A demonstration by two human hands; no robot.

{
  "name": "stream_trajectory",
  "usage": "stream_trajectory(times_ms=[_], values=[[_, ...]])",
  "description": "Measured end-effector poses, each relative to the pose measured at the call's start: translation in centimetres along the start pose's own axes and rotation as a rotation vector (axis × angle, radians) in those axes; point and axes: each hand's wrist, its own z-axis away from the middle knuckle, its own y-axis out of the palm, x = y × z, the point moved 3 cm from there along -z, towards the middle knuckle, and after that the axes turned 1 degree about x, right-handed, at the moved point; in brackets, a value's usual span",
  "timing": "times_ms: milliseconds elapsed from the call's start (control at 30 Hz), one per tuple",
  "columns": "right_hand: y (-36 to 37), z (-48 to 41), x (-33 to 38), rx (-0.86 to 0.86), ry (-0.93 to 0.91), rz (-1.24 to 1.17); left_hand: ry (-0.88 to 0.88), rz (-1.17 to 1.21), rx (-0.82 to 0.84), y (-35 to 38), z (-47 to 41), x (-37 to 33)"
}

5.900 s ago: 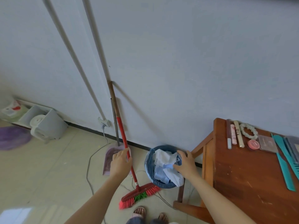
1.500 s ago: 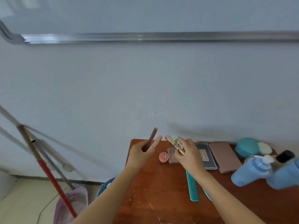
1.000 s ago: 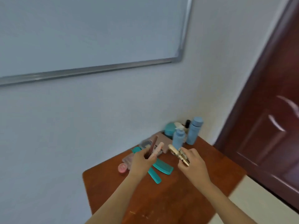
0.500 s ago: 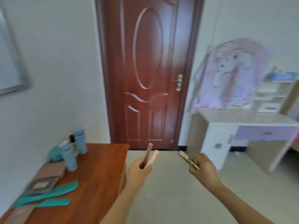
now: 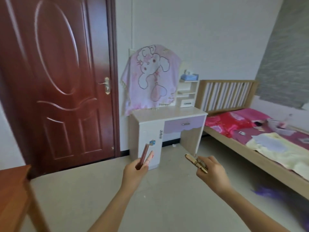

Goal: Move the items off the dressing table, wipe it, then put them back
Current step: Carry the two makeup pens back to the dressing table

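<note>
Grips brown stick [image 5: 144, 154] and pink tube [image 5: 150, 157] upright in left hand [image 5: 133, 169]; pinches gold tube [image 5: 194, 162] in right hand [image 5: 212, 171]. Faces open floor [image 5: 167, 190] between wooden table [image 5: 13, 186] corner, white desk [image 5: 167, 113] and bed [image 5: 260, 159] edge.

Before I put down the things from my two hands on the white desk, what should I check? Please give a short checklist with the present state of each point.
1. The left hand grips the dark red slim stick and the pale pink tube: ok.
2. The right hand holds the gold patterned tube: ok.
3. Anything more hidden inside that hand: cannot tell.
4. The white desk with purple drawer shows bare top at the front: ok.
5. The grey floor toward the desk shows no obstacle: ok.
</note>
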Motion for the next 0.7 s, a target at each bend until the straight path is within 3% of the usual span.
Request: stream_trajectory(times_ms=[300,700], values=[[-3.2,-5.0,-7.6,-0.023,-0.018,-0.045,0.021,-0.031,0.069,12.1,-2.8,-3.4],[0.9,-21.6,-10.8,0.037,-0.069,-0.013,0.018,0.04,0.035,17.3,-20.4,-2.6]])
